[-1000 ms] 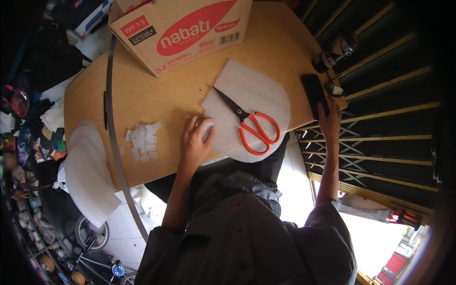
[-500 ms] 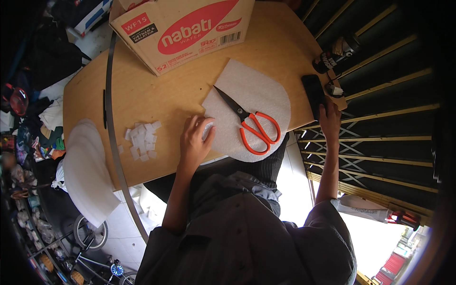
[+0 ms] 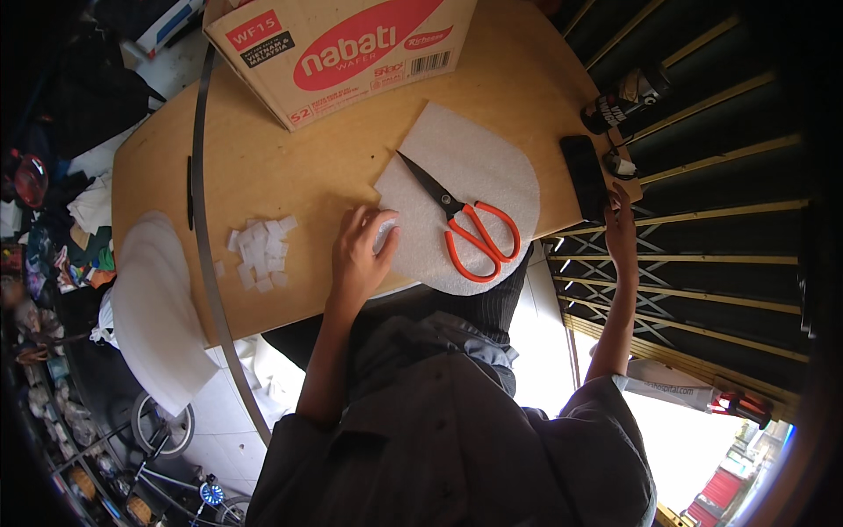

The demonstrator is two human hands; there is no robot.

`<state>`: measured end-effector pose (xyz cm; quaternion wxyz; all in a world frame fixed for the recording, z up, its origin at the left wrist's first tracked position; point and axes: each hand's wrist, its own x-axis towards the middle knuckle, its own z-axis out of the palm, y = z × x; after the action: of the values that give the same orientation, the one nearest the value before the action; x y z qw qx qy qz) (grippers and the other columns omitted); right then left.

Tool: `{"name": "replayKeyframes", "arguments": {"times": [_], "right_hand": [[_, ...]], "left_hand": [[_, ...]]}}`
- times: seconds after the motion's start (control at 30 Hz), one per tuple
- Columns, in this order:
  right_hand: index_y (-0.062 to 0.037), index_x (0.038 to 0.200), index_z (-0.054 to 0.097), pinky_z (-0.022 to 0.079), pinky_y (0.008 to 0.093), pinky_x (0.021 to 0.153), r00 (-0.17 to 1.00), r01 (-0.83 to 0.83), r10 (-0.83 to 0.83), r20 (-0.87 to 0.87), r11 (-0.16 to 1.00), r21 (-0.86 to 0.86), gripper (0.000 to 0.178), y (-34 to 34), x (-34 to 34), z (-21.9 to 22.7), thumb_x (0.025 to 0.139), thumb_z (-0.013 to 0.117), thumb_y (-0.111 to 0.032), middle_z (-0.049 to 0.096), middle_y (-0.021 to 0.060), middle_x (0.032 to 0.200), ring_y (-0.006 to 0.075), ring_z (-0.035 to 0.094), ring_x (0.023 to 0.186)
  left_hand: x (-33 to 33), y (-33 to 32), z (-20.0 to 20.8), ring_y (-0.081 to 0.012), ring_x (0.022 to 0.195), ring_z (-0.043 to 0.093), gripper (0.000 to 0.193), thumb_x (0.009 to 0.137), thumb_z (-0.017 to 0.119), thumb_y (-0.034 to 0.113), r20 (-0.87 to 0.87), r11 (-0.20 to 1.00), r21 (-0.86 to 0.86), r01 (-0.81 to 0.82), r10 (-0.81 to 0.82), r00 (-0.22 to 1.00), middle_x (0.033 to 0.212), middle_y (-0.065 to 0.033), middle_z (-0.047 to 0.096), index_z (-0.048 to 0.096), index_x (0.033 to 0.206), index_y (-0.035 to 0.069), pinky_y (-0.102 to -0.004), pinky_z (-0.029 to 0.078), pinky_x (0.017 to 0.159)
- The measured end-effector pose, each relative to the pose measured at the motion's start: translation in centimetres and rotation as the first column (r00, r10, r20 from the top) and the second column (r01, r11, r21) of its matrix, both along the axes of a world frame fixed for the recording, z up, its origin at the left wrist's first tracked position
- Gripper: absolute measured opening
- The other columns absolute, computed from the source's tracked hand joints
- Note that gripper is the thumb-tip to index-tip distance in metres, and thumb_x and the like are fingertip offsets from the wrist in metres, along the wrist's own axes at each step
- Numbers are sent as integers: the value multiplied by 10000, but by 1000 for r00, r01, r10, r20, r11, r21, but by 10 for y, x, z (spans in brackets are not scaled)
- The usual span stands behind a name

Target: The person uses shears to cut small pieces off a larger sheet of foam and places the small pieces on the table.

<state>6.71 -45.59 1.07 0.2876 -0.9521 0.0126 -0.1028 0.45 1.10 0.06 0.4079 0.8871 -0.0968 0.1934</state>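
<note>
My left hand (image 3: 358,250) rests on the table at the left edge of a white foam sheet (image 3: 474,158), fingers curled and thumb bent round. Between thumb and fingers a small pale thing (image 3: 384,234) shows; its kind is mostly hidden. On the sheet lies a pair of scissors (image 3: 481,241) with orange handles and dark blades, pointing away to the left. At the table's right edge my right hand (image 3: 622,227) has its fingers stretched out beside the near end of a black phone (image 3: 583,178); whether they touch it I cannot tell.
Several small white cut pieces (image 3: 262,250) lie left of my left hand. A cardboard box (image 3: 369,53) stands at the back. A rolled white foam sheet (image 3: 158,307) hangs at the left edge. A dark can (image 3: 625,98) stands at the far right, near a folding metal gate (image 3: 702,259).
My right hand has shifted slightly right, off the phone's near edge toward the table's rim. My left hand stays put beside the foam sheet, and the scissors have not moved.
</note>
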Motion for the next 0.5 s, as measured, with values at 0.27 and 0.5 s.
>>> {"name": "replayKeyframes", "arguments": {"times": [0.27,0.5], "right_hand": [[-133,1417,437,485,409,919,1000,-14,15,-15,1000,13,458,3,10,10,969,492,-53,622,199,1224,330,620,1126],[-138,1379,465,512,409,874,998,-6,5,-55,1000,-21,405,4,9,14,980,509,-81,645,190,1217,339,640,1128]], "left_hand": [[0,1,1,-319,912,596,204,840,699,95,-22,1000,-3,-3,3,1000,970,-112,623,660,1040,86,-415,497,765],[1,2,0,-323,918,594,190,839,699,91,-2,1000,-31,6,-6,1000,955,-114,624,667,1025,77,-417,491,781]]}}
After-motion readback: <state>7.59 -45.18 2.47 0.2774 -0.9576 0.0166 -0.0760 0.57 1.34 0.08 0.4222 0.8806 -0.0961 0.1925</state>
